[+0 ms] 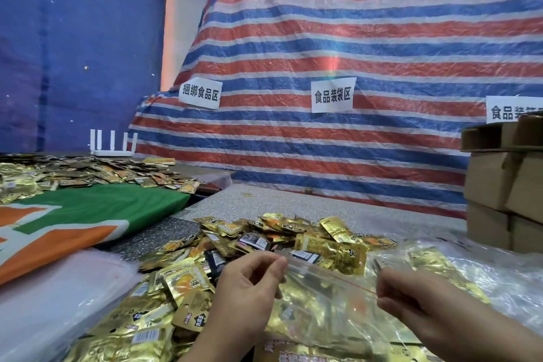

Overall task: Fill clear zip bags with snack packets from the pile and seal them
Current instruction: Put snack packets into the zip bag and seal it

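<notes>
- Pinching the top edge of a clear zip bag [323, 300] are both hands: the left hand [249, 294] is gripping the left end of the mouth between thumb and curled fingers, and the right hand [417, 300] is nipping the right end, where a thin red zip line is running across
- The bag is hanging between the hands, just above the near side of the pile, and gold packets are showing through its film
- A pile of snack packets [264, 244] is lying spread over the speckled worktop [338, 206]; the packets are gold foil with orange and black panels and white barcode labels, their print too small to read
- Crinkled clear bags already holding gold packets [458, 270] are lying to the right of the hands
- A stack of empty clear bags [58, 297] is sitting at the left
- A green, orange and white cloth [88, 217] is covering the neighbouring table, with a second heap of packets [88, 170] behind it and a white router [113, 144] standing at the back
- A red, white and blue striped tarpaulin [352, 38] is carrying paper signs: "捆绑食品区" [200, 94], "食品装袋区" [332, 95], and a third [511, 110] cut off after "食品装"
- Brown cardboard boxes [505, 179] are standing stacked at the right edge
</notes>
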